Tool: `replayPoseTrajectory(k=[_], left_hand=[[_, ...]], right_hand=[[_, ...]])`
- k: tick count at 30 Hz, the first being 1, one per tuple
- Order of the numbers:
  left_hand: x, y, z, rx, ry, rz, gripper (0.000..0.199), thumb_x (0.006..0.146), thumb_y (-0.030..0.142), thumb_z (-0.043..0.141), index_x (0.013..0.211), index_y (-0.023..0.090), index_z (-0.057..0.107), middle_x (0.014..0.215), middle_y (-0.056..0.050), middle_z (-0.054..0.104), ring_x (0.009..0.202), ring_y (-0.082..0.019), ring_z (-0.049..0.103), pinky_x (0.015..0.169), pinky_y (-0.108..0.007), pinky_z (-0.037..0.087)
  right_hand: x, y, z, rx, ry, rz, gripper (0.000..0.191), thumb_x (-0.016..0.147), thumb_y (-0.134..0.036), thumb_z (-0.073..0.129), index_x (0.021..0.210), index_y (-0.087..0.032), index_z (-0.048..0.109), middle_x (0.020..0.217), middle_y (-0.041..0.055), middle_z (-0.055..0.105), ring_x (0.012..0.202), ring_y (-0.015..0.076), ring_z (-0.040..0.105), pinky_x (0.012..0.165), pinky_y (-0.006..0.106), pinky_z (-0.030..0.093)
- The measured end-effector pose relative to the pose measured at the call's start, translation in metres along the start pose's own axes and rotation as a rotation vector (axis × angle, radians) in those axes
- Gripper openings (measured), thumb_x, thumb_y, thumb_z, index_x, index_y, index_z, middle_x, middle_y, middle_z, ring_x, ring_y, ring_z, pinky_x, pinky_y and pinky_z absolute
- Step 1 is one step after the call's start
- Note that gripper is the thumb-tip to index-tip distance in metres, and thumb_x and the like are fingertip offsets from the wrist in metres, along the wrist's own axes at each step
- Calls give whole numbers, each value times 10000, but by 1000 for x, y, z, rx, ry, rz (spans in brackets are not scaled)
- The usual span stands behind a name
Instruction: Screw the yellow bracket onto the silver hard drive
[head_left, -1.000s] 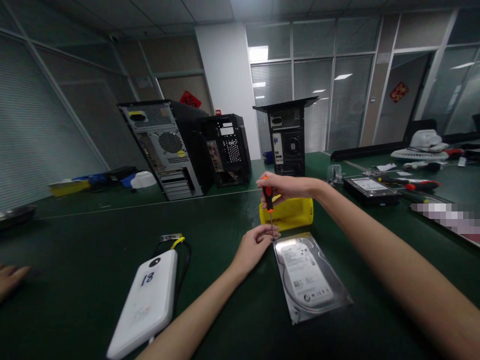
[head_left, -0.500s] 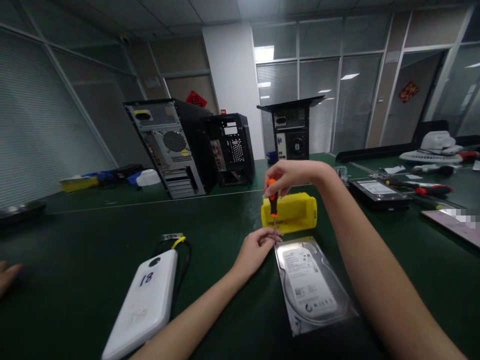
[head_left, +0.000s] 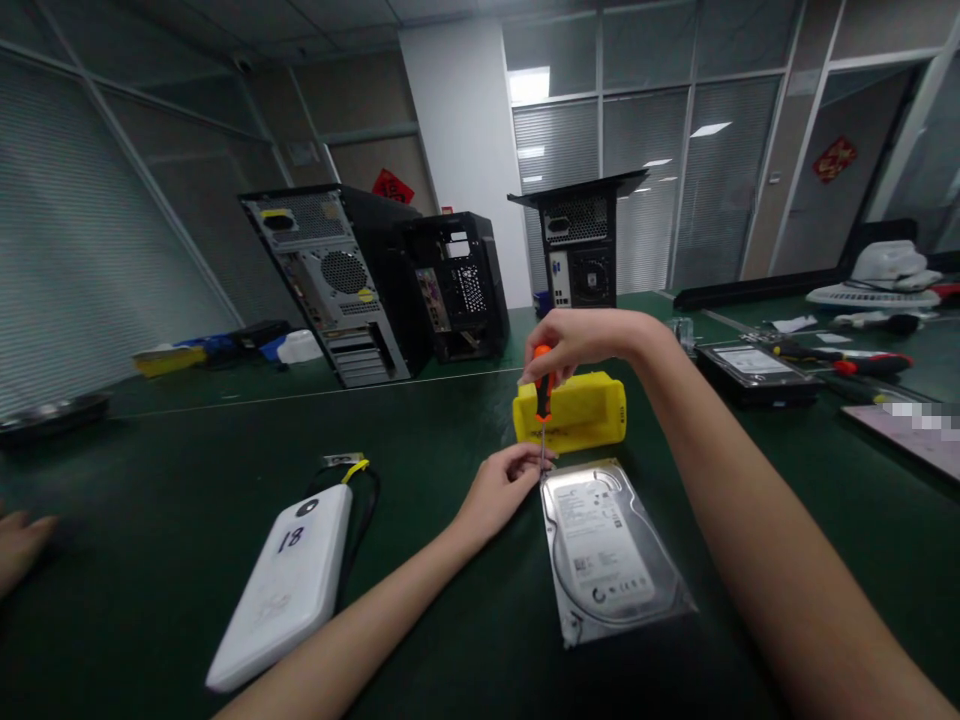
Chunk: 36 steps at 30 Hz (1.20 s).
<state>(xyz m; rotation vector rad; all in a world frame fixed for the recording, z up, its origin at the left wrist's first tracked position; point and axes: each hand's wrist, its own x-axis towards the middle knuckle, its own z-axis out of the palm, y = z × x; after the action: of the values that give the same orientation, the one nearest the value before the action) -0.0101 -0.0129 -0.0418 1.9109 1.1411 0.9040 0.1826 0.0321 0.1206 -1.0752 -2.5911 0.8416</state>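
Observation:
A silver hard drive (head_left: 604, 550) with a white label lies flat on the green table (head_left: 420, 430). My right hand (head_left: 559, 352) is closed round the orange and black handle of a screwdriver (head_left: 543, 395), held upright with its tip at the drive's far left corner. Beside that corner my left hand (head_left: 506, 488) rests on the table, its fingers pinched round the foot of the screwdriver shaft; anything small between them is hidden. Just behind the drive sits a yellow bin (head_left: 574, 412) containing small dark items.
At left lies a white power bank (head_left: 285, 590) with a cable. Computer cases (head_left: 382, 290) stand at the back. On the right are another hard drive (head_left: 754, 370), tools (head_left: 862, 362) and a pink panel (head_left: 907, 440). Another person's hand (head_left: 22, 545) shows at the left edge.
The camera view has shifted slightly. Both of my hands stay at the drive's corner, and the screwdriver remains upright there. The other person's hand shows a little more at the left edge.

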Motion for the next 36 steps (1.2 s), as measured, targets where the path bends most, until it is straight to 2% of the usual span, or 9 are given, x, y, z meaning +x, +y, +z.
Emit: replayPoseTrajectory(k=[6, 10, 13, 21, 24, 27, 29, 32, 36], left_hand=[[3, -2, -2, -14, -14, -15, 253, 841, 247, 515, 1023, 139, 654, 1039, -83, 693, 978, -201, 636, 912, -345, 461], [3, -2, -2, -24, -12, -15, 257, 831, 258, 533, 1017, 147, 672, 1050, -78, 699, 997, -205, 636, 928, -348, 458], [3, -3, -2, -23, 2, -15, 261, 818, 243, 540, 1020, 154, 680, 1055, -72, 701, 995, -205, 638, 929, -351, 459], [0, 7, 0, -49, 19, -37, 260, 785, 204, 557, 1003, 136, 685, 1039, -78, 707, 974, -204, 641, 910, -337, 463], [-1, 12, 0, -52, 16, -42, 279, 814, 266, 545, 1018, 138, 686, 1045, -76, 704, 986, -206, 628, 901, -326, 455], [0, 8, -1, -53, 32, -51, 368, 881, 364, 439, 995, 127, 697, 1010, -84, 711, 905, -204, 629, 821, -323, 472], [2, 4, -1, -76, 49, -66, 435, 904, 398, 377, 980, 117, 700, 981, -91, 715, 836, -195, 629, 771, -318, 478], [4, -1, -1, -101, 58, -82, 463, 904, 432, 371, 951, 114, 705, 971, -96, 717, 812, -189, 632, 757, -313, 483], [3, 1, 0, -75, 57, -85, 458, 889, 452, 404, 919, 117, 713, 943, -98, 721, 833, -200, 636, 768, -322, 490]], right_hand=[[-10, 17, -6, 93, -73, 224, 264, 767, -334, 641, 899, -106, 628, 712, 49, 682, 555, 114, 648, 598, 247, 556], [-9, 24, -6, 93, -64, 267, 252, 801, -303, 605, 952, -103, 631, 664, 35, 671, 556, 121, 657, 624, 254, 561], [-7, 25, -4, 79, -48, 271, 249, 812, -312, 596, 923, -93, 635, 645, 32, 664, 559, 120, 655, 633, 248, 558], [-1, 26, 0, -112, -24, 366, 506, 785, -571, 539, 807, -76, 641, 673, 83, 655, 555, 137, 618, 568, 261, 527], [1, 24, 1, -199, -6, 395, 636, 788, -671, 429, 782, -69, 637, 701, 101, 633, 542, 134, 581, 519, 260, 483], [0, 22, 2, -227, 11, 406, 731, 751, -758, 344, 834, -95, 642, 750, 96, 619, 560, 135, 557, 495, 263, 447], [-3, 21, 1, -211, -39, 377, 679, 706, -746, 447, 887, -119, 632, 769, 78, 612, 586, 129, 556, 504, 247, 454], [-9, 20, -1, -163, -138, 321, 582, 623, -621, 660, 947, -142, 600, 753, 40, 595, 594, 110, 553, 517, 218, 470], [-12, 20, -2, -115, -155, 310, 475, 670, -540, 669, 901, -137, 573, 696, 17, 587, 551, 95, 549, 498, 206, 459]])
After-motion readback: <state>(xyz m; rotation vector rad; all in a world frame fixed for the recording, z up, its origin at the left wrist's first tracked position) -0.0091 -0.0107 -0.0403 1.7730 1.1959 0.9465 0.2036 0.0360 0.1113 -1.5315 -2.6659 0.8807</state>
